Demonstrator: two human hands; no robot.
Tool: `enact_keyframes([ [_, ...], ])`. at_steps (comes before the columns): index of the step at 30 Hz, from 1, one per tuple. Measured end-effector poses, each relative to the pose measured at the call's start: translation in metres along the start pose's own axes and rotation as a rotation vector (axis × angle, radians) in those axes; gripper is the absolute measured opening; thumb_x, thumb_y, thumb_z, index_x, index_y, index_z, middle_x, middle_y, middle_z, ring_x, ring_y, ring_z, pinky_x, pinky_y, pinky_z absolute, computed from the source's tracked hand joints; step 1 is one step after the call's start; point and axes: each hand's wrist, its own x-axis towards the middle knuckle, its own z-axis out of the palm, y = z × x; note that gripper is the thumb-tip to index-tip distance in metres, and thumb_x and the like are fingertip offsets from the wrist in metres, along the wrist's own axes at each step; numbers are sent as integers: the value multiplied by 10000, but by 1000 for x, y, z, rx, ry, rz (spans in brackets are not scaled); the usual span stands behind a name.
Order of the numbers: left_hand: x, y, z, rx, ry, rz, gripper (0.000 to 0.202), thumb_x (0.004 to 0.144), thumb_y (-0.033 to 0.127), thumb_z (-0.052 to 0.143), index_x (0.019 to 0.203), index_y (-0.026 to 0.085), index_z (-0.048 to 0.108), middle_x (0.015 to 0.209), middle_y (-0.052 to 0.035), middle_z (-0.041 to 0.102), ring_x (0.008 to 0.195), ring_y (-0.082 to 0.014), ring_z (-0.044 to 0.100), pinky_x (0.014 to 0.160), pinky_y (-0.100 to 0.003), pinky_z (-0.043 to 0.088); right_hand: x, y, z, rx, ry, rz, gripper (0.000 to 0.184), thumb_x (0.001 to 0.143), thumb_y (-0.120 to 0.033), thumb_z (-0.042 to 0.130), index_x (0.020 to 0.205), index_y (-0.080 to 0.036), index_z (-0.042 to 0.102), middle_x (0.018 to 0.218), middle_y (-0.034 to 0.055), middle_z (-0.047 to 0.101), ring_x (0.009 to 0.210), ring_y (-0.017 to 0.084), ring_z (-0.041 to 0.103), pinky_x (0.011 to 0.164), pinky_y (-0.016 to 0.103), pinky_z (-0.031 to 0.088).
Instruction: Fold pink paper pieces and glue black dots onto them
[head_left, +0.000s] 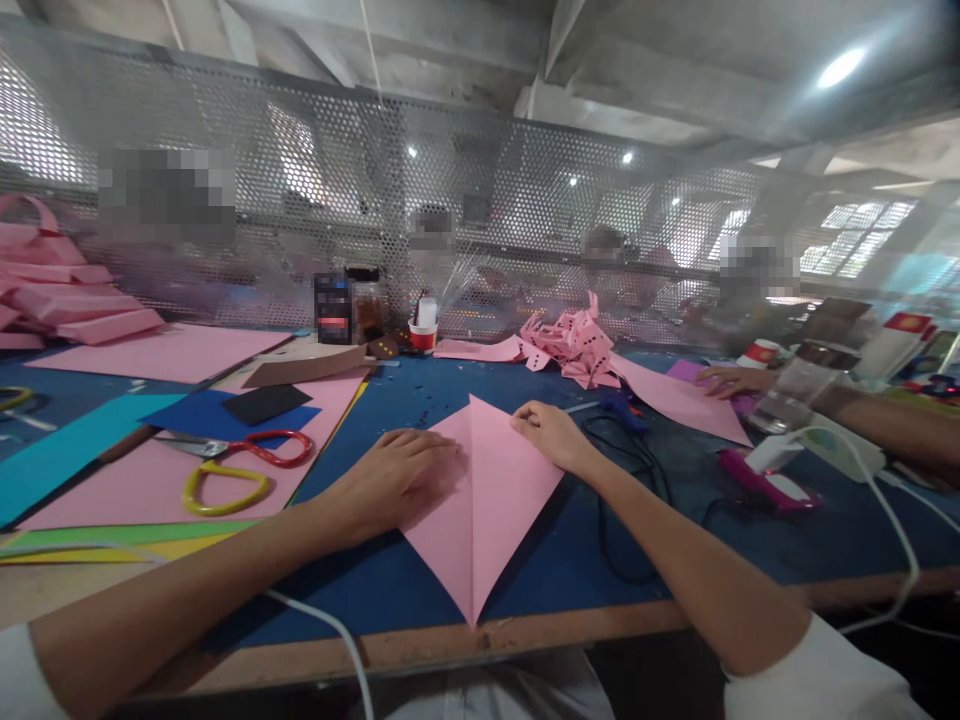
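A pink sheet of paper [504,490] lies before me as a diamond, one corner at the table's front edge. A crease runs down its middle. My left hand [401,475] rests on the left part of the paper, fingers stretched out. At the upper right edge, my right hand [551,432] pinches the paper between thumb and fingers. Scissors [240,465] with one red and one yellow handle lie left of my left hand, on stacked coloured sheets.
Pink paper scraps [574,345] are heaped at the back. A blue glue gun [624,410] and its black cable lie right of the paper. A co-worker's hand [739,382] is at right near a clear jar [802,385]. A perforated metal screen [495,200] stands behind the table.
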Motion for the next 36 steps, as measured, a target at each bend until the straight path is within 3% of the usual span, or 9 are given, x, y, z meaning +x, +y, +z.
enact_keyframes([
  [4,0,1,4,10,-24,-3,347,987,435,479,1285,284,572,1373,-37,627,1257,-231,562,1047,-390,370,-1,3,2,-68,-15,72,147,895,-305,634,980,-193,676,843,43,719,819,193,656,682,269,400],
  [8,1,3,1,8,-60,14,372,995,341,457,1361,283,493,1431,-30,579,1311,-210,515,1091,-385,324,-3,2,2,-113,-34,87,172,898,-302,628,1027,-196,670,777,15,690,742,171,623,615,262,347],
  [14,2,5,1,42,-109,8,492,996,553,407,1426,320,458,1496,-48,516,1356,-265,468,1133,-464,276,-4,-1,2,-135,-43,94,170,900,-286,620,1038,-198,665,717,-11,655,703,151,592,590,256,317],
  [19,3,3,5,17,-160,25,552,1014,533,356,1518,308,335,1592,-52,388,1483,-263,298,1217,-511,128,-4,-1,4,-134,-46,109,161,887,-272,624,1024,-201,670,697,-14,642,687,150,582,582,256,308],
  [26,4,5,3,-32,-157,28,480,1010,494,395,1449,306,437,1563,-63,433,1451,-264,363,1219,-538,138,-3,1,5,-106,-55,109,159,866,-245,618,1011,-207,672,673,-15,641,670,157,578,576,259,308],
  [36,4,7,2,-34,-178,7,477,1010,489,400,1446,297,427,1572,-65,419,1457,-261,353,1216,-560,130,-3,4,6,-45,-69,112,173,841,-194,610,1007,-197,660,651,-27,644,601,138,556,552,252,311],
])
